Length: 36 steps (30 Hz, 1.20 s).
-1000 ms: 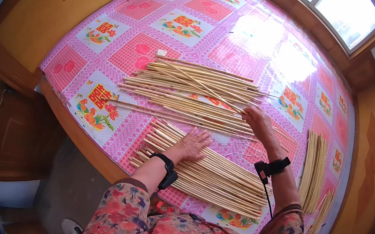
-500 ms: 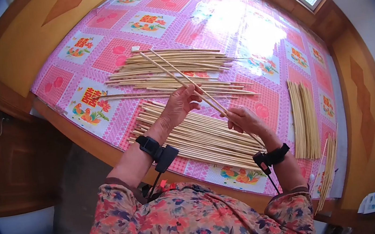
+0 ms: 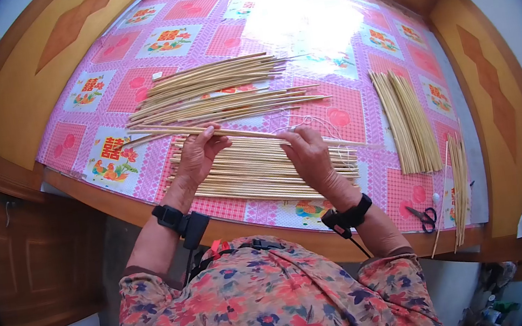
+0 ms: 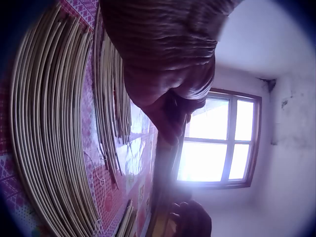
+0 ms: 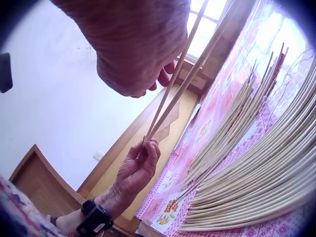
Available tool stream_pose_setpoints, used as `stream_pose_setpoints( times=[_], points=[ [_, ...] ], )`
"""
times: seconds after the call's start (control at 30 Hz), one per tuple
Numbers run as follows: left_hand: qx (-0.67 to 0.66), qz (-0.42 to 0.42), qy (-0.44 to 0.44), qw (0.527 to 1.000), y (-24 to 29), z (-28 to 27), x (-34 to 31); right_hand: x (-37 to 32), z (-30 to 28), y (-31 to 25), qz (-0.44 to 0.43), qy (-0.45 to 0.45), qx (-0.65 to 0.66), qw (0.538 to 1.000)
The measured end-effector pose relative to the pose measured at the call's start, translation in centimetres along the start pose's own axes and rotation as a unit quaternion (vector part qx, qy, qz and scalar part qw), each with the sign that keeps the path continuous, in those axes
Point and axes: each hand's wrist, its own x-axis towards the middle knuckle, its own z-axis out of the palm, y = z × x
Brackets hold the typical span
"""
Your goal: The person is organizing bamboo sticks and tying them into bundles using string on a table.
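Observation:
Two pale, thin stalks (image 5: pixel 170 106) are held up slantwise above the bed-like patterned surface. My left hand (image 3: pixel 202 156) pinches them between thumb and fingers; the right wrist view shows this left hand (image 5: pixel 140 165) at their lower crossing. Farther along, my right hand (image 3: pixel 309 156) grips the stalks with curled fingers, its thumb mostly hidden. Beneath both hands lies a neat row of stalks (image 3: pixel 256 177), also seen as a broad row of stalks (image 4: pixel 47 123) in the left wrist view. A looser pile of stalks (image 3: pixel 210 77) is just beyond.
A tidy stack of stalks (image 3: pixel 406 124) lies at the right, with a smaller bunch (image 3: pixel 459 189) nearer the edge. Scissors (image 3: pixel 425 217) rest beside that bunch. White string (image 3: pixel 322 125) curls near the row's far right end. The pink patterned cover (image 3: pixel 332 104) runs beneath everything.
My left hand has risen from the row of stalks and taken hold of the stalks beside my right hand. The crossed stalks have come nearly together, and the head view has shifted right.

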Motion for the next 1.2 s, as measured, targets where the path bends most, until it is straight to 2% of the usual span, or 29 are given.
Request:
stream_pose_setpoints(
  times=[0.03,0.1,0.13,0.17,0.2,0.23,0.27,0.3,0.37,0.4,0.5,0.57,0.63,0.67,0.73,0.77,0.8,0.83,1.0,1.2],
  points=[
    [0.006,-0.005,-0.008,1.000,-0.1,-0.3,-0.5,-1.2,0.1,-0.6,0.049,-0.022,0.068,0.996],
    [0.000,-0.006,0.006,1.000,-0.4,-0.9,-1.4,-3.3,0.7,-1.1,0.089,-0.044,0.098,0.990],
    [-0.003,0.000,0.012,1.000,-0.2,-1.2,-1.6,-3.8,0.5,-1.1,0.056,-0.040,0.090,0.994],
    [-0.007,0.009,0.021,1.000,-0.3,-1.5,-1.8,-4.0,0.4,-0.8,0.058,-0.041,0.084,0.994],
    [-0.013,-0.002,0.041,0.999,-0.4,-1.8,-2.1,-4.2,0.7,-0.4,0.209,-0.096,0.218,0.948],
    [-0.012,-0.010,0.039,0.999,-0.5,-2.3,-2.6,-4.6,1.1,-0.2,0.355,-0.142,0.343,0.858],
    [-0.026,-0.021,0.060,0.998,-0.6,-2.6,-2.8,-4.8,1.6,0.4,0.427,-0.110,0.433,0.786],
    [-0.041,-0.030,0.079,0.996,-0.8,-2.8,-2.7,-5.1,1.9,1.1,0.432,-0.102,0.427,0.788],
    [-0.050,-0.043,0.093,0.993,-0.9,-3.2,-3.1,-5.9,2.3,2.0,0.517,0.025,0.597,0.613],
    [-0.048,-0.060,0.090,0.993,-1.0,-3.8,-3.1,-6.1,2.1,2.1,0.500,0.066,0.628,0.593],
    [-0.059,-0.086,0.084,0.991,-1.5,-4.7,-2.6,-6.2,2.1,1.8,0.456,0.108,0.639,0.610],
    [-0.066,-0.106,0.086,0.988,-1.8,-5.0,-2.3,-6.7,2.3,1.9,0.464,0.115,0.644,0.597],
    [-0.078,-0.116,0.057,0.988,-1.9,-4.2,-1.7,-7.0,2.8,2.2,0.470,0.188,0.673,0.539],
    [-0.086,-0.119,0.034,0.989,-1.9,-3.9,-1.6,-7.4,3.0,2.9,0.486,0.190,0.661,0.539],
    [-0.058,-0.122,-0.021,0.991,-2.0,-4.3,-1.1,-8.9,3.5,4.5,0.514,0.200,0.660,0.509],
    [-0.082,-0.130,-0.036,0.987,-2.6,-5.1,-0.5,-9.0,3.4,4.6,0.532,0.199,0.644,0.513],
    [-0.070,-0.131,-0.010,0.989,-2.0,-4.1,-0.5,-9.1,3.5,4.8,0.535,0.197,0.645,0.509],
    [-0.074,-0.135,-0.059,0.986,-2.3,-4.8,0.0,-9.2,3.3,5.0,0.534,0.188,0.649,0.509],
    [-0.048,-0.125,-0.066,0.989,-2.4,-4.4,1.1,-9.3,2.7,5.3,0.549,0.175,0.642,0.506],
    [-0.080,-0.155,-0.060,0.983,-3.0,-4.6,1.7,-9.6,2.4,5.2,0.525,0.187,0.637,0.533]
  ],
)
